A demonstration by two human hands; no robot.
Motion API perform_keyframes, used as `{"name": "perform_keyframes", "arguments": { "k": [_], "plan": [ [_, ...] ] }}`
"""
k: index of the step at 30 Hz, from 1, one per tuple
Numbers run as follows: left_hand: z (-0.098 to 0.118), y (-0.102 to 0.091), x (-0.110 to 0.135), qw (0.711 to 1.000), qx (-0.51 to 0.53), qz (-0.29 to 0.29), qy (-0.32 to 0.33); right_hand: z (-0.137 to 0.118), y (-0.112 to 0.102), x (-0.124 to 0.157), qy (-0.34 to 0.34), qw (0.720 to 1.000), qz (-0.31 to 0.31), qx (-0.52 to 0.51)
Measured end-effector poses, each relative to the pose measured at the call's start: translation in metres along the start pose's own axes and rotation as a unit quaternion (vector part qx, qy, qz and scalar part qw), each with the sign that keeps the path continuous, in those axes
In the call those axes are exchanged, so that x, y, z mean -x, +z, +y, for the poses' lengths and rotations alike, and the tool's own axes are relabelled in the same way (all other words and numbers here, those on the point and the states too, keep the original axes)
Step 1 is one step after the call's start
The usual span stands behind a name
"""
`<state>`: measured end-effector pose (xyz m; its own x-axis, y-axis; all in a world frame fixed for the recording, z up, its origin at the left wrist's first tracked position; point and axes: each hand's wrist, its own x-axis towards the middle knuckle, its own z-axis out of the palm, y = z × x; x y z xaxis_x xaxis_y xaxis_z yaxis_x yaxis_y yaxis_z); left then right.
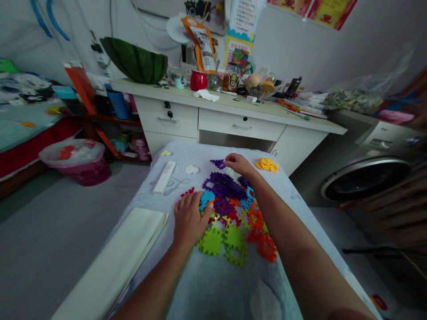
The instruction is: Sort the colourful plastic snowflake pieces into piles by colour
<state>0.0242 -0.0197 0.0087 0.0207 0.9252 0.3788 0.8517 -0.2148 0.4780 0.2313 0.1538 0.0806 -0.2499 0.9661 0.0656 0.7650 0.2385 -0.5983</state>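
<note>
My right hand (236, 163) reaches to the far part of the cloth-covered table, fingers pinched at a purple toothed plastic building piece (218, 164). My left hand (191, 218) rests palm down at the left side of the pile, thumb apart from its fingers, beside a blue piece (207, 200). Between the hands lies a loose pile of toothed pieces: purple pieces (225, 184) at the far side, lime green pieces (211, 242) at the near side, and orange pieces (266, 246) at the right. Red pieces show among them. My right forearm hides part of the pile.
A heap of yellow pieces (267, 165) lies at the table's far right. On the left are a white oblong box (164, 178) and a folded white cloth (120, 258). Behind stands a white desk (173, 113); a washing machine (367, 164) is at right.
</note>
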Motion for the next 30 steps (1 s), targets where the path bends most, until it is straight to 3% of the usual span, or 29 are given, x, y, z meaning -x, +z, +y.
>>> {"name": "perform_keyframes", "arguments": {
  "k": [3, 6, 10, 15, 21, 26, 28, 30],
  "plan": [
    [-0.001, 0.001, 0.000, 1.000, 0.003, 0.001, -0.002, 0.002, 0.025, -0.034, 0.060, 0.992, 0.035, 0.102],
    [-0.002, 0.002, 0.000, 1.000, 0.008, 0.004, -0.002, -0.002, 0.046, -0.048, 0.099, 0.980, -0.022, 0.172],
    [-0.003, 0.003, 0.000, 1.000, 0.014, 0.006, -0.005, -0.009, 0.053, -0.042, 0.072, 0.970, -0.087, 0.216],
    [-0.004, 0.004, 0.000, 1.000, 0.012, 0.009, -0.007, -0.009, 0.037, -0.014, -0.019, 0.972, -0.131, 0.194],
    [-0.006, 0.007, 0.000, 1.000, 0.021, 0.023, 0.000, -0.011, 0.016, 0.046, -0.119, 0.981, -0.140, 0.055],
    [-0.008, 0.010, 0.000, 0.999, 0.036, 0.035, -0.005, -0.028, -0.001, 0.096, -0.229, 0.946, -0.217, -0.074],
    [-0.008, 0.010, 0.001, 0.998, 0.040, 0.037, -0.005, -0.026, -0.011, 0.104, -0.218, 0.935, -0.246, -0.131],
    [-0.008, 0.010, 0.001, 0.998, 0.045, 0.039, -0.004, -0.013, -0.020, 0.104, -0.155, 0.954, -0.205, -0.155]
  ]
}}
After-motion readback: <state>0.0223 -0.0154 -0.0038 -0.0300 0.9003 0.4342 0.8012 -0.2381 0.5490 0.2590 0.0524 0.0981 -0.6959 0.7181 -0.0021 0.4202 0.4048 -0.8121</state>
